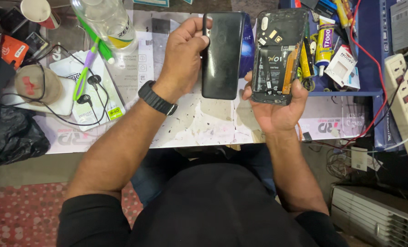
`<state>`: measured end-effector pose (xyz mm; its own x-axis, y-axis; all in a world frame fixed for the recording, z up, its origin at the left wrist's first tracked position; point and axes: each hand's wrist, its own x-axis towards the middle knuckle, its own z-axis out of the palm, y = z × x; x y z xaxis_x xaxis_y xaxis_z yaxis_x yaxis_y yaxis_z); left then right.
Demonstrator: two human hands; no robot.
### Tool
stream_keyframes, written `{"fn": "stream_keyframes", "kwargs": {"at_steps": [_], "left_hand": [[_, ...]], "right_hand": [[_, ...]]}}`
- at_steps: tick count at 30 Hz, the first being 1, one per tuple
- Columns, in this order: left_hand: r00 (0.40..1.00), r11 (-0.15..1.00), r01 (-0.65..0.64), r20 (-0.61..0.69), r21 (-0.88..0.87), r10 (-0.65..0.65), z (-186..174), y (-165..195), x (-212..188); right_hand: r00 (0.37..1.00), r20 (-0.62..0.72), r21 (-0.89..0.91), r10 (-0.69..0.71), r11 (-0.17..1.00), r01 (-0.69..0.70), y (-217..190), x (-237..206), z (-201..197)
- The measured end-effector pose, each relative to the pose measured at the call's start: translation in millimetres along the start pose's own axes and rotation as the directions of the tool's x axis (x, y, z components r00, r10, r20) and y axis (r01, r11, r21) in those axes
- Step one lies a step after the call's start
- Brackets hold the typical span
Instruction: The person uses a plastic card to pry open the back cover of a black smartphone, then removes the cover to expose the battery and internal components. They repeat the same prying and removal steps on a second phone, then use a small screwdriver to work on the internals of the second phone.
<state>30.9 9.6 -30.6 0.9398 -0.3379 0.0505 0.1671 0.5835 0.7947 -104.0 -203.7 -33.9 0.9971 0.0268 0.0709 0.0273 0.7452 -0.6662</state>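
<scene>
My left hand (182, 59) grips a black phone back cover (221, 55) by its left edge and holds it upright above the worktable (195, 123). A black watch sits on that wrist. My right hand (277, 107) cradles an opened phone (277, 57) from below. The phone's back is off, and its battery, circuit parts and an orange strip are exposed. Cover and phone are side by side, a small gap apart.
A clear plastic bottle (110, 20) and black earphones (87, 89) lie at the left. Glue tubes (324, 43) and small boxes crowd a blue tray at the right. A white power strip (405, 105) sits at the far right, with a red wire beside it.
</scene>
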Motion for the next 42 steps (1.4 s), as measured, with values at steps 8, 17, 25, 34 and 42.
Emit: {"fn": "stream_keyframes", "kwargs": {"at_steps": [8,17,25,34,42], "left_hand": [[0.993,0.964,-0.111,-0.005,0.243,0.116,1,8,-1],[0.961,0.399,-0.147,0.035,0.905,0.275,0,35,-8],[0.872,0.065,-0.305,0.251,0.950,0.420,11,46,-15],[0.907,0.947,-0.077,0.416,0.312,-0.064,-1,31,-7],[0.893,0.979,-0.005,0.442,0.203,-0.087,-6,28,-1]], "right_hand": [[0.995,0.007,0.126,0.102,0.987,-0.102,-4,-2,0],[0.988,0.107,0.085,0.113,0.989,-0.122,-2,4,0],[0.977,0.115,-0.012,0.181,0.983,-0.181,-7,4,10],[0.996,-0.009,-0.213,0.087,0.973,-0.087,10,1,11],[0.995,0.060,-0.519,0.075,0.854,-0.033,-8,15,19]]}}
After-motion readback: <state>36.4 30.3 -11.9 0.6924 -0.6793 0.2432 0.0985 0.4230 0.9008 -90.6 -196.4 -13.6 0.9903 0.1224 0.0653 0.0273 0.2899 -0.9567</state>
